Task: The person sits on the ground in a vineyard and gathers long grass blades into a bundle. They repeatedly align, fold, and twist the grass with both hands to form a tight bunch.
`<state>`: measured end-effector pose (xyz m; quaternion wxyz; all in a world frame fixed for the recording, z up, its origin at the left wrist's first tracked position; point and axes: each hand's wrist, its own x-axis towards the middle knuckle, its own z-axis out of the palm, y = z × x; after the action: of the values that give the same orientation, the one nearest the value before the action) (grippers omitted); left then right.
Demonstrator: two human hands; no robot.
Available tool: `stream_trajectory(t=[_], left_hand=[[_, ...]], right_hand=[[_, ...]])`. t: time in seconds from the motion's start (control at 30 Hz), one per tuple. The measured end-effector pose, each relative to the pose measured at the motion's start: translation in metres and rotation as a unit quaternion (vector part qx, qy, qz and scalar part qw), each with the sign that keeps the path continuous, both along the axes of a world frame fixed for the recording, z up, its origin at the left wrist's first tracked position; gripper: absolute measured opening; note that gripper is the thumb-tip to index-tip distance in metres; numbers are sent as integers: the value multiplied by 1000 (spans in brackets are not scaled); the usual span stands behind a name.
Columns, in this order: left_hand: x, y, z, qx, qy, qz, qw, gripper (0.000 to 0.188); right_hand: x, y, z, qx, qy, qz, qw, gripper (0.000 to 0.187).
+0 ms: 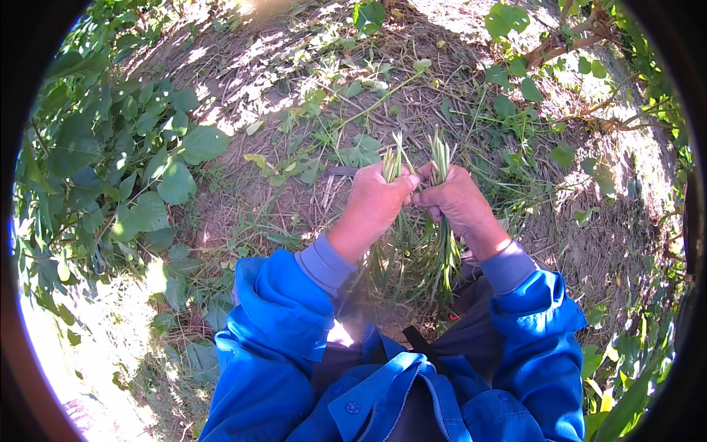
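My left hand (370,205) is closed around a small bunch of long green grass blades (392,165), whose pale ends poke up above the fist. A second bunch of grass blades (441,156) is gripped in my right hand (462,208). The two hands meet at thumbs and fingertips, held up in front of my body. Below the fists both bunches hang down as loose, thin leaves toward my lap. Whether a strand runs between the fingertips I cannot tell.
Broad-leaved green plants (158,177) crowd the left side. A woody branch (571,48) with leaves reaches in at the upper right. Dry stalks, weeds and a trailing green stem (379,103) lie on the sunlit soil ahead. More leaves (626,398) stand at the lower right.
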<state>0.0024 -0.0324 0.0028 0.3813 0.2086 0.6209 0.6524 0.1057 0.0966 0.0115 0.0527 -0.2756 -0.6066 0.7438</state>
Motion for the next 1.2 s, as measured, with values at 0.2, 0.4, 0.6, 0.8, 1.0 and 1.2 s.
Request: stream_trajectory(t=[0.2,0.4,0.6,0.8,1.0,1.2], left_hand=[[-7,-1,-4,-10,50,16,999,8],[-17,-2,-5,-24,58,48,997,8],[-5,-3,1,-18,34,-10,999,11],[-4,-3,5,-44,85,-50,994,15],[-2,-3,2,-74,86,-62,992,14],[-4,-3,6,-86,102,-85,987,11]], right_hand=[[2,3,1,-28,10,-16,999,28],[2,6,-1,-28,7,-18,999,28],[2,6,-1,-24,7,-14,1000,27],[2,6,-2,4,1,-16,1000,26],[1,4,-2,3,0,-24,1000,26],[2,4,1,23,-11,-15,1000,25]])
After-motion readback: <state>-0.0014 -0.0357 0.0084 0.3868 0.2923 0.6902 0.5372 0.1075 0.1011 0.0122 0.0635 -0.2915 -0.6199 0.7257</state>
